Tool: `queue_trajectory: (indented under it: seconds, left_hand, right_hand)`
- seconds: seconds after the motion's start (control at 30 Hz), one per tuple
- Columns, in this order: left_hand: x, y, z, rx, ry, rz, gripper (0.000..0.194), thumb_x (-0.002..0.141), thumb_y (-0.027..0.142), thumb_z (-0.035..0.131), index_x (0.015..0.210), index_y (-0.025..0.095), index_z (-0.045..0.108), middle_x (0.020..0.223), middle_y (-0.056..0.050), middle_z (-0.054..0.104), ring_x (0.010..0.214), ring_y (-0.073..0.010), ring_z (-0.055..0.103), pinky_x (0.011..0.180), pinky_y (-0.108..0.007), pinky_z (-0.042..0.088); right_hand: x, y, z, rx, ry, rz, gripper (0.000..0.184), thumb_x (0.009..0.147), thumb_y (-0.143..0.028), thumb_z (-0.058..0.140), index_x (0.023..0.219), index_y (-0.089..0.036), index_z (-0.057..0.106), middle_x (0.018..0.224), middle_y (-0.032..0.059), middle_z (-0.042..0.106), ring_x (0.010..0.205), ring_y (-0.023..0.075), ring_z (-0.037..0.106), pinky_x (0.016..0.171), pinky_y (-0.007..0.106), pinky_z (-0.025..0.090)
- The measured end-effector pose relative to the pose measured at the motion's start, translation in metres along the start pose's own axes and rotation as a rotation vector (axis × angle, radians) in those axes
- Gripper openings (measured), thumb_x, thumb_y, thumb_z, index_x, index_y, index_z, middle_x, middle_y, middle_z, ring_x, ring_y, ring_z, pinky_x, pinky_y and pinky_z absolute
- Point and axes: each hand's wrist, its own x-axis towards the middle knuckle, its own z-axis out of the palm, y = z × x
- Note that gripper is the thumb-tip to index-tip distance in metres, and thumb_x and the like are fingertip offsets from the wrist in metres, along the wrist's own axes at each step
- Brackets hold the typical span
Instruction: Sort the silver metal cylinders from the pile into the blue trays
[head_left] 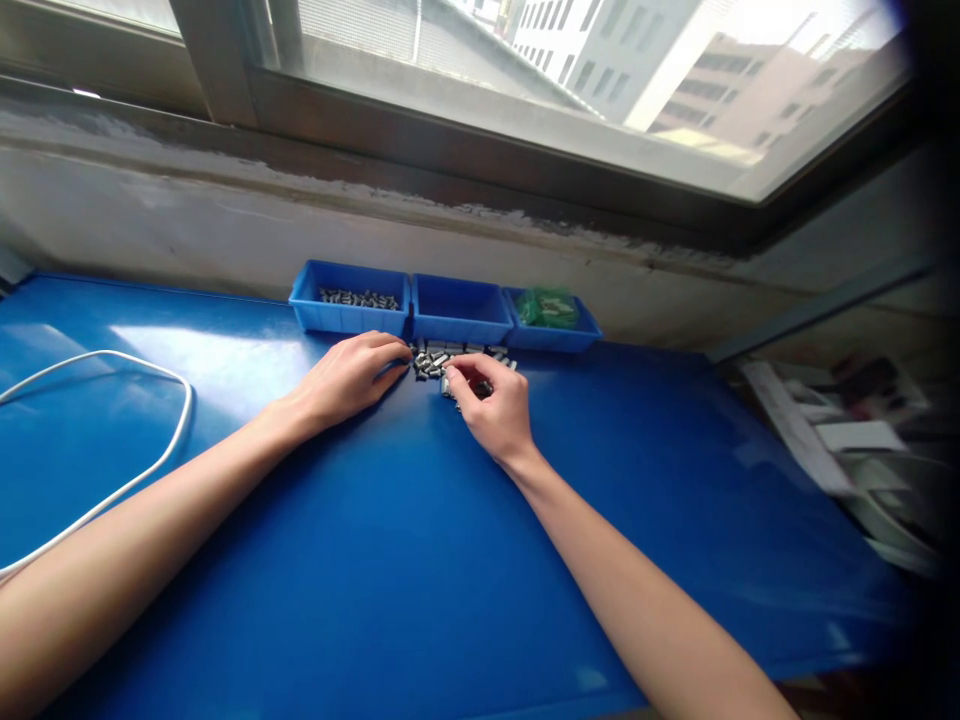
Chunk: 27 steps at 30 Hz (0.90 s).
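Note:
A heap of small silver and dark metal fittings (429,364) lies on the blue tabletop, in front of the bins. My left hand (352,378) rests palm down at the heap's left edge, fingers slightly bent and the thumb a little apart from the forefinger; its fingertips are close to the outermost fittings. Over the right part of the heap, my right hand (496,405) has thumb and forefinger brought together at a small metal fitting, mostly hidden by the fingertips. More fittings show beneath and behind this hand.
Along the wall stand three blue bins: the left bin (345,318) contains small metal parts, the middle bin (461,328) shows a bare floor, and the right bin (559,338) has a green plastic bag (549,308). A white cable (184,400) loops across the table's left side.

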Motion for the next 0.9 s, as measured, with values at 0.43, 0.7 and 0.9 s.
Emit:
queue_trajectory:
  seconds: [0.43,0.7,0.9]
  left_hand:
    - [-0.001,0.005,-0.003,-0.147,0.138,-0.032,0.026,0.096,0.026,0.059,0.114,0.019,0.076,0.115,-0.009,0.077,0.097,-0.0214,0.073,0.091,-0.032,0.056]
    - [0.006,0.023,-0.011,-0.789,0.217,-0.445,0.044,0.081,0.055,0.078,0.098,0.014,0.076,0.089,-0.008,0.078,0.075,-0.0194,0.074,0.069,-0.027,0.058]
    - [0.005,0.020,-0.013,-0.930,0.218,-0.519,0.053,0.061,0.055,0.092,0.088,0.015,0.069,0.079,-0.007,0.076,0.070,-0.0221,0.075,0.068,-0.031,0.062]
  right_hand:
    - [-0.001,-0.004,0.001,-0.028,0.005,-0.041,0.012,0.089,-0.025,0.065,0.085,-0.019,0.075,0.083,0.0021,0.077,0.067,0.0150,0.066,0.066,0.026,0.051]
    - [-0.001,-0.005,0.001,-0.039,-0.007,-0.048,0.012,0.089,-0.026,0.064,0.084,-0.021,0.074,0.082,0.0016,0.077,0.067,0.0152,0.065,0.066,0.027,0.051]
    - [-0.001,-0.004,0.002,-0.045,-0.017,-0.035,0.012,0.089,-0.027,0.064,0.085,-0.021,0.074,0.083,0.0021,0.077,0.068,0.0162,0.067,0.067,0.028,0.052]
